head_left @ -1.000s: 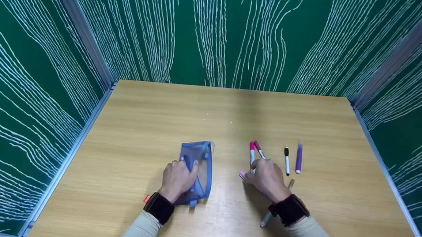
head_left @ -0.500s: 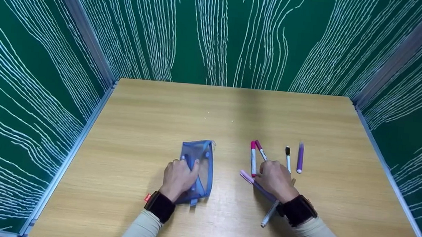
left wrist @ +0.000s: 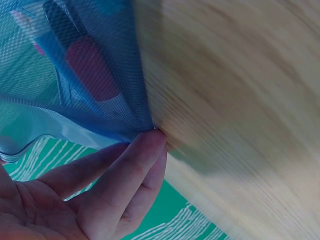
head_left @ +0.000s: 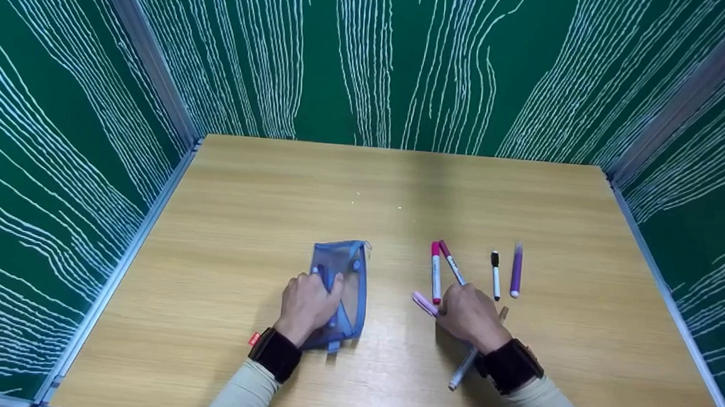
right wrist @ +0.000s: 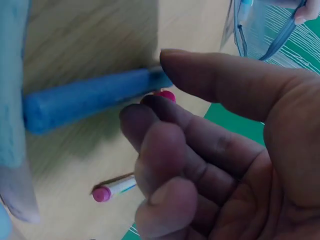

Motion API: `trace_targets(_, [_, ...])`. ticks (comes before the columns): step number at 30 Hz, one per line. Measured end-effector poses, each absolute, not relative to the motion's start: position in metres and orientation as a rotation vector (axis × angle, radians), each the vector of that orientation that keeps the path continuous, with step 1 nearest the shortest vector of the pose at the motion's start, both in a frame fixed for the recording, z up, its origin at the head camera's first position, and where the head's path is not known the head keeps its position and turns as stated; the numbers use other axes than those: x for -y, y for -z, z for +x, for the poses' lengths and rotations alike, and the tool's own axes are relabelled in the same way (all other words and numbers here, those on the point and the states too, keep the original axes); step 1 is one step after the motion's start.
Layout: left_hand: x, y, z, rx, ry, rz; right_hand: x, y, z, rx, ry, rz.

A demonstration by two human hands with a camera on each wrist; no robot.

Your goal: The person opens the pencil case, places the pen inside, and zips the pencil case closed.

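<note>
My left hand (head_left: 306,304) grips the near left part of a blue mesh zip pouch (head_left: 337,257). In the left wrist view its fingertips pinch the pouch's edge, and pens show through the mesh (left wrist: 30,75). My right hand (head_left: 472,314) is low over the table with a lilac-capped marker (head_left: 424,303) between thumb and fingers. The right wrist view shows this marker's blue-looking barrel (right wrist: 90,97) reaching away from the thumb and curled fingertips. A grey marker (head_left: 462,370) with a brown end lies under the right hand and wrist, its middle hidden.
Beyond the right hand lie a pink-capped marker (head_left: 435,274) and a maroon-capped marker (head_left: 453,264). Further right are a small black-capped marker (head_left: 495,278) and a purple marker (head_left: 516,273). Green panels (head_left: 396,61) with white lines border the wooden table (head_left: 275,185).
My right hand first moved right and toward me along the lilac-capped marker, uncovering the pink-capped one, and then shifted slightly. My left hand and the pouch stayed in place.
</note>
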State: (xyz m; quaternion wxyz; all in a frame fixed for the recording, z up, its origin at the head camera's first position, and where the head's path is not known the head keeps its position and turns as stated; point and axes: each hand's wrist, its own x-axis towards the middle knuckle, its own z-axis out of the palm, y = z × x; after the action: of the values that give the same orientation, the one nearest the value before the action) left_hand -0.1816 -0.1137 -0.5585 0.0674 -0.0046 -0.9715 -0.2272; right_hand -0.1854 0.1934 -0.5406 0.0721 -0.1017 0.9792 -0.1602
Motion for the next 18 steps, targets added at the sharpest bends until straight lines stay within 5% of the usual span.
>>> trace_targets(18, [0.1132,0.5575,-0.1829,2.986,0.687,0.003,-0.1848,0.5390,-0.1835,-2.937,0.570,-0.331])
